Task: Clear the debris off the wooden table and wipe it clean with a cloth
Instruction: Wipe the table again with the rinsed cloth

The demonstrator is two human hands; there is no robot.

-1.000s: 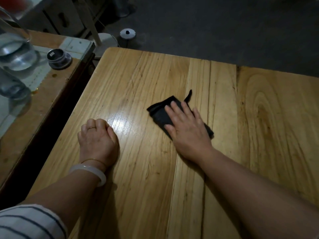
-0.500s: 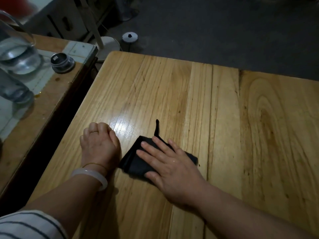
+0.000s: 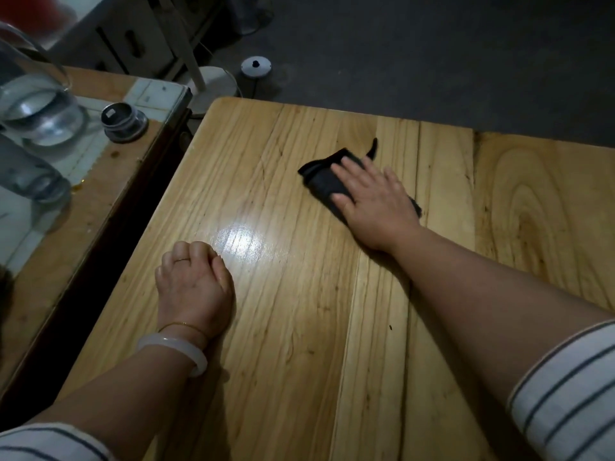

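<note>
Pale wooden plank counter (image 3: 299, 327) fills most of the view, grain running near to far, a bright glare patch left of centre, one tiny dark speck (image 3: 390, 326) on the near right planks. Dark grey floor (image 3: 432, 61) beyond the far edge; a small round white disc with a black knob (image 3: 256, 66) sits on it, just right of a white pole on a round white base (image 3: 213, 88). Pale cabinet (image 3: 133, 38) at far left, dim and blurred. Second counter (image 3: 50, 261) to the left, darker wood under a glass top, dark gap between the two. On it: a clear glass jug (image 3: 36, 108) holding water, a round metal tin (image 3: 121, 121) just right of the jug with a dark inside, contents cannot tell, and another clear glass vessel (image 3: 30, 181) nearer, possibly a bottle, too blurred to say. Black cloth (image 3: 321, 183) lies on the far middle of the wooden counter, one thin strip sticking out toward the far edge. Right hand (image 3: 376, 201) flat on the cloth, palm down, fingers spread and extended, pressing it to the wood. Left hand (image 3: 194, 281) rests on the near left, curled into a loose fist, holding nothing visible; ring on one finger, white bangle (image 3: 176, 352) and thin gold chain at the wrist. Striped sleeves (image 3: 565, 394) at both near corners.
</note>
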